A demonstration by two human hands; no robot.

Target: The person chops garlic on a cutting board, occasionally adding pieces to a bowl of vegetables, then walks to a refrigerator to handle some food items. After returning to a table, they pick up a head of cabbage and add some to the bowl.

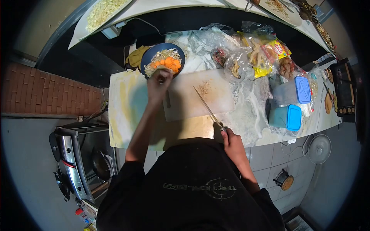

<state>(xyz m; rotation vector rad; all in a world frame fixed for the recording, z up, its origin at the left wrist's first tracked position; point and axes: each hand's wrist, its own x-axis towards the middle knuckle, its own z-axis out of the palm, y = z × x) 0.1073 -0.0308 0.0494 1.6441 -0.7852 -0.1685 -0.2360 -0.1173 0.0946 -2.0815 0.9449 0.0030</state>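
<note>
Kitchen: marbled tabletop (250,129) in front of the person, as I view it from the head camera.
Left hand (158,82): at the near edge of the dark plate (144,59), fingers bent; I cannot tell whether its grip holds anything.
Plate: on the tabletop, bearing bean sprouts (163,54) and orange carrot slices (169,61).
Right hand (232,142): grip wrapped around the handle of a knife (206,104), blade over the cutting board (189,109).
Cutting board: small brownish bits (204,87) scattered on it.
Right side: I see plastic bags (216,38) and two blue-lidded containers (278,117).
</note>
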